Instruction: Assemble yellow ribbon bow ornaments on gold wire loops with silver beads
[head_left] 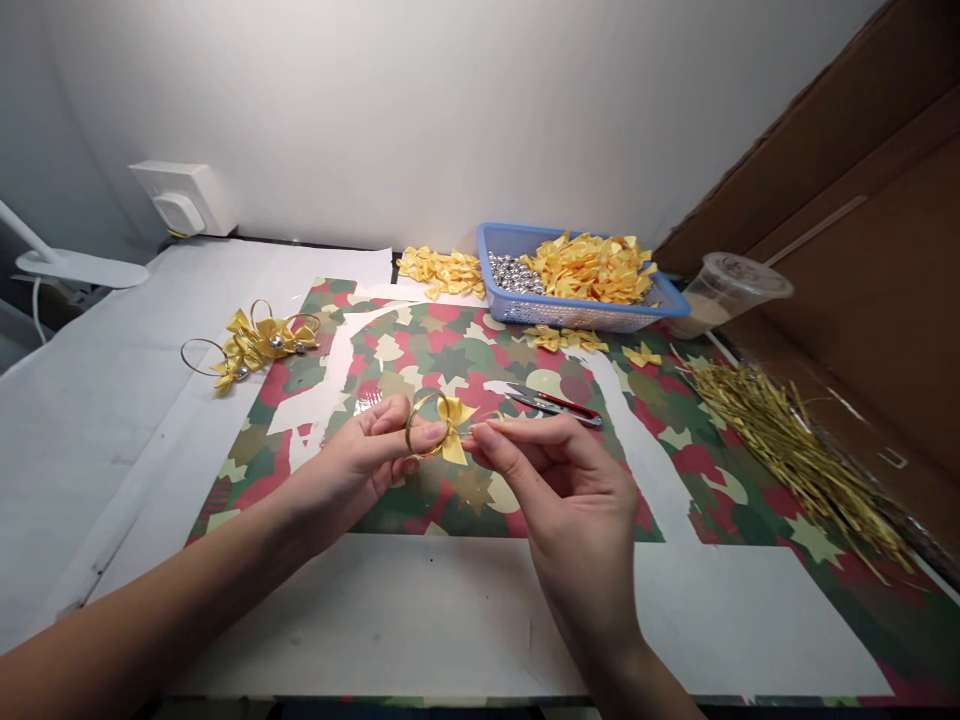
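Note:
My left hand grips a thin gold wire ring between thumb and fingers, with a yellow satin bow fixed on its rim. My right hand pinches a thin gold strand at the bow's right side. Red-handled thread snips lie just beyond my right fingertips on a printed red-and-green paper sheet. Farther left, a cluster of gold rings with yellow bows and silver beads rests at the sheet's edge.
A blue plastic basket holds yellow bows and silver beads at the back. More loose bows lie left of it. A heap of gold twist ties lies at right, below a clear plastic cup. A wall socket and white lamp base stand back left.

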